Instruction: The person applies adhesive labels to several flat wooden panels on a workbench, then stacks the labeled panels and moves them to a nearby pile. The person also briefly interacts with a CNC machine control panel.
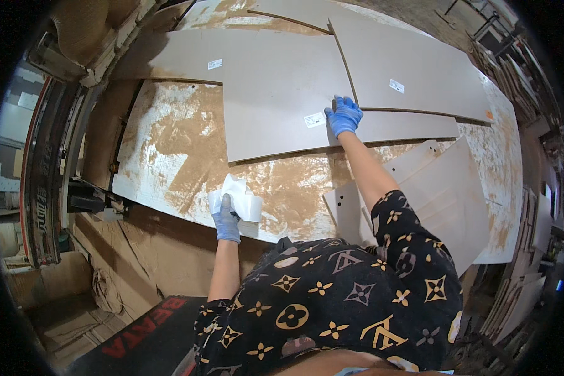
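Observation:
My left hand (226, 220), in a blue glove, is closed around a white roll of labels (249, 207) with a loose strip of paper curling up from it. The hand is just off the table's near edge. My right hand (343, 117), also gloved in blue, rests on the right side of a grey flat panel (282, 94), fingers bent a little and apart, their tips near the panel's edge. Close to its thumb side lies a white printed label (314, 120) on the panel. Nothing shows in that hand, though its palm is hidden.
Under the panels is a worktable (169, 138) dusted with brown powder. Another large grey panel (407, 69) with its own label (396, 86) lies at the far right. Several drilled panels (445, 188) overlap at the near right. A machine rail (44, 169) stands at the left.

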`<action>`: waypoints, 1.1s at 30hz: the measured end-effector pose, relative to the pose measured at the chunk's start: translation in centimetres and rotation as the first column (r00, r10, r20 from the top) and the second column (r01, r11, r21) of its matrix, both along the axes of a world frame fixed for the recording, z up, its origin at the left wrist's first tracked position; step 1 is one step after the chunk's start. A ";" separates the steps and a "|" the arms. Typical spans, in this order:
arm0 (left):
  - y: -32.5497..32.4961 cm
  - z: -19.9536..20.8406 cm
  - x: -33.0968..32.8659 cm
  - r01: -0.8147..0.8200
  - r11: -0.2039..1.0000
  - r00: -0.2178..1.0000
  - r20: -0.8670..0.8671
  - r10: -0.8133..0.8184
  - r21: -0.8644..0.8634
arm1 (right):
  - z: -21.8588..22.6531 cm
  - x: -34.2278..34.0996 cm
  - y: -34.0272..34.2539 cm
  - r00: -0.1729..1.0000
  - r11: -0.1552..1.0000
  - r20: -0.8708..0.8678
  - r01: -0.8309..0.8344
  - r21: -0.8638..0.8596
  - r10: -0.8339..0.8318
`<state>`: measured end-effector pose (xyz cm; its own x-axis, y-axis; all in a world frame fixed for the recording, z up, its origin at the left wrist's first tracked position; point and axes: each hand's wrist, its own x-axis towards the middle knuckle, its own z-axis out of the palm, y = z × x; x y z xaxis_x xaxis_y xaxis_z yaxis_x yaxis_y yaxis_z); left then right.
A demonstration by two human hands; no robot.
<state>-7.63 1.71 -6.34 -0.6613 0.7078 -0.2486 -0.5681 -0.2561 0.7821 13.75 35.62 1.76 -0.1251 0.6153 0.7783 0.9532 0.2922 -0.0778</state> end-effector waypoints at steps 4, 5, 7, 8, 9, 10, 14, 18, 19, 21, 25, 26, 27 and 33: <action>-1.3 -0.2 0.0 0.028 0.989 0.998 -0.058 -0.037 -0.146 | -0.6 -2.6 -4.8 0.883 0.806 0.288 -0.152 -0.572 0.371; -1.3 -0.4 0.2 0.063 0.997 0.993 -0.094 -0.067 -0.051 | -1.6 -2.9 -7.9 0.787 0.774 0.354 -0.232 -0.589 0.506; -1.2 -0.4 0.3 0.123 0.991 0.990 -0.070 -0.127 -0.049 | -1.8 -4.9 -11.4 0.588 0.320 0.077 -0.322 -0.891 0.805; -0.9 -0.3 0.2 0.138 0.984 0.979 -0.134 -0.153 -0.113 | -2.3 -5.1 -14.2 0.637 0.027 -0.477 -0.615 -0.788 0.605; -0.9 -0.2 0.4 0.152 0.977 0.969 -0.171 -0.177 -0.149 | -2.2 -4.6 -16.5 0.475 -0.020 -0.485 -0.699 -0.715 0.734; -0.8 -0.1 0.3 0.146 0.983 0.914 -0.365 -0.175 -0.107 | -2.0 -3.8 -18.9 0.395 -0.049 -0.564 -0.787 -0.615 0.725; -1.9 1.0 1.0 0.168 0.977 0.568 -0.797 -0.205 -0.132 | -0.5 -0.9 -28.0 0.230 -0.027 -0.955 -0.971 -0.239 0.187; -4.1 2.7 3.9 0.320 0.937 0.374 -0.891 -0.259 -0.138 | -1.4 0.6 -37.5 0.362 0.275 -0.906 -0.914 -0.298 0.221; -4.6 3.0 5.3 0.415 0.896 0.315 -0.899 -0.305 -0.159 | -1.8 1.2 -39.9 0.509 0.376 -0.837 -0.829 -0.413 0.202; -5.9 3.0 9.4 0.606 0.776 0.187 -0.917 -0.351 -0.174 | -2.4 3.2 -44.7 0.512 0.542 -0.845 -0.759 -0.362 0.152; -12.7 2.3 16.9 0.817 0.573 0.237 -0.871 -0.430 -0.060 | -2.4 9.1 -55.9 0.513 0.771 -0.858 -0.542 -0.335 -0.012; -16.4 1.2 18.2 0.855 0.505 0.174 -0.852 -0.494 -0.118 | -2.9 10.1 -60.1 0.451 0.752 -0.885 -0.543 -0.374 -0.115; -18.2 1.1 19.9 0.882 0.452 0.140 -0.840 -0.524 -0.135 | -2.9 11.4 -62.2 0.375 0.701 -0.896 -0.572 -0.426 -0.238; -24.3 3.5 31.0 0.962 0.018 -0.188 -0.705 -0.683 -0.273 | -2.3 21.0 -68.3 0.318 0.887 -0.922 -0.329 -0.325 -0.220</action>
